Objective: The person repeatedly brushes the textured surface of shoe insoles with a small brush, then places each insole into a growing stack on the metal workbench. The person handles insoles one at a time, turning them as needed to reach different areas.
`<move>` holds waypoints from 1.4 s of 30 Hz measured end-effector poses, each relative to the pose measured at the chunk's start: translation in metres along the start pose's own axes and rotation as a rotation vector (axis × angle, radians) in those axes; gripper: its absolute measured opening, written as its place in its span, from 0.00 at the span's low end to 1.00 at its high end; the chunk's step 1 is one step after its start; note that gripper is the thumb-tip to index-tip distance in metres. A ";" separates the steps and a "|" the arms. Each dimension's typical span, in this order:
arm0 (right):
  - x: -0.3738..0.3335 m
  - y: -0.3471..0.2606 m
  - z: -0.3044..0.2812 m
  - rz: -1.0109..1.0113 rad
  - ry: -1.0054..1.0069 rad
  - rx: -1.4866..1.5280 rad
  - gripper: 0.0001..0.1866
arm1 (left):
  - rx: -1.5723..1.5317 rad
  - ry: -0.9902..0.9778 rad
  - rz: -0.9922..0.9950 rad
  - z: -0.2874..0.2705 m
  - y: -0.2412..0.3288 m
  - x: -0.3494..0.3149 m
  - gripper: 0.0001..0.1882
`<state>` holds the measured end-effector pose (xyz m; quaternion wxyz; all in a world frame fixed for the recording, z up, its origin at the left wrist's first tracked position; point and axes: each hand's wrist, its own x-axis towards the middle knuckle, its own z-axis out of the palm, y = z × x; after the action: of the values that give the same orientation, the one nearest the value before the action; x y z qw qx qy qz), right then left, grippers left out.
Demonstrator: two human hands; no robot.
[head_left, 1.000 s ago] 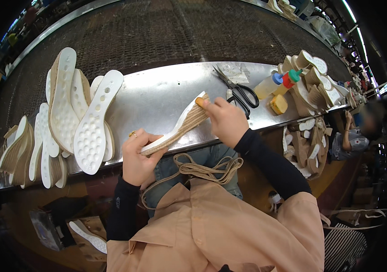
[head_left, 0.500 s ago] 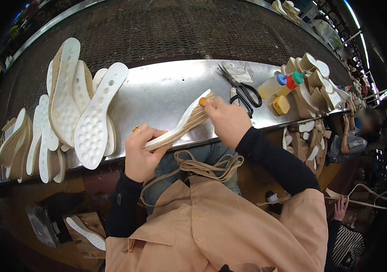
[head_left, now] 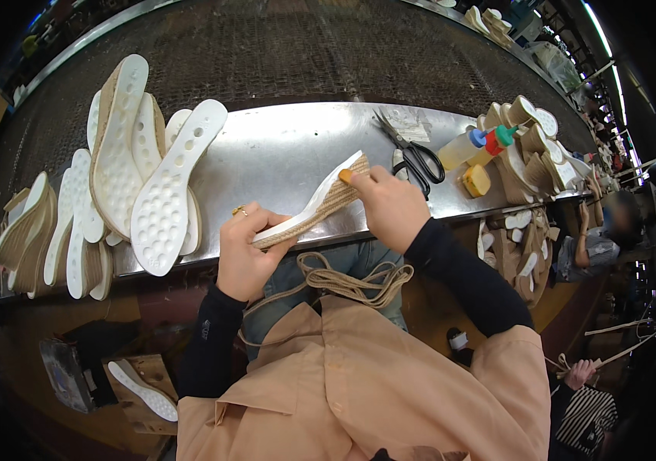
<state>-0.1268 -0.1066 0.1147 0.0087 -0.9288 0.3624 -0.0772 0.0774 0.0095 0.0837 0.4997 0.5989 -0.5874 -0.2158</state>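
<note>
A wedge shoe sole point(head_left: 314, 212), white on top with tan braided rope round its side, is held tilted between my hands over the bench's near edge. My left hand point(head_left: 247, 253) pinches its low toe end; a ring shows on one finger. At the tall heel end, my right hand point(head_left: 395, 209) is closed against the rope side, an orange cover on its thumb. Its curled fingertips are partly hidden. Across my lap lies a loose bundle of tan cord point(head_left: 359, 283).
Wedge soles point(head_left: 178, 188) stand piled on the metal bench point(head_left: 289, 131) at left, more point(head_left: 535, 150) at right. Scissors point(head_left: 412, 150), glue bottles point(head_left: 462, 146) and a yellow block point(head_left: 475, 180) lie right. Beyond runs a dark mesh belt point(head_left: 297, 65). A co-worker's hand point(head_left: 580, 374) holds straps lower right.
Both hands keep their hold on the sole, which has shifted slightly right in view. At the lower right, the co-worker's hand has lowered and closed on the straps.
</note>
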 end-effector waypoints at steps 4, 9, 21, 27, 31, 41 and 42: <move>-0.003 0.002 0.000 -0.038 0.049 0.155 0.13 | 0.008 0.003 0.024 -0.001 -0.001 0.001 0.09; -0.013 -0.014 0.014 -0.005 0.018 0.039 0.18 | -0.002 0.000 0.020 0.000 -0.004 0.001 0.09; -0.011 0.004 0.010 -0.031 0.130 0.614 0.11 | 0.007 -0.011 0.013 -0.002 -0.001 0.001 0.09; -0.024 -0.019 0.020 -0.006 0.083 0.341 0.16 | 0.007 -0.002 -0.001 0.001 -0.004 0.002 0.10; -0.022 -0.009 0.019 0.038 0.107 0.602 0.13 | 0.043 -0.009 0.025 0.000 -0.002 0.001 0.09; -0.030 -0.013 0.024 0.002 0.176 0.728 0.13 | 0.032 -0.034 -0.025 0.000 -0.002 0.001 0.13; -0.029 -0.017 0.023 -0.023 0.206 0.664 0.13 | 0.038 -0.027 -0.020 0.000 -0.002 0.002 0.12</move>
<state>-0.1330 -0.0749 0.0896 0.2729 -0.8666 0.3060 -0.2844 0.0788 0.0076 0.0821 0.4779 0.6111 -0.5922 -0.2176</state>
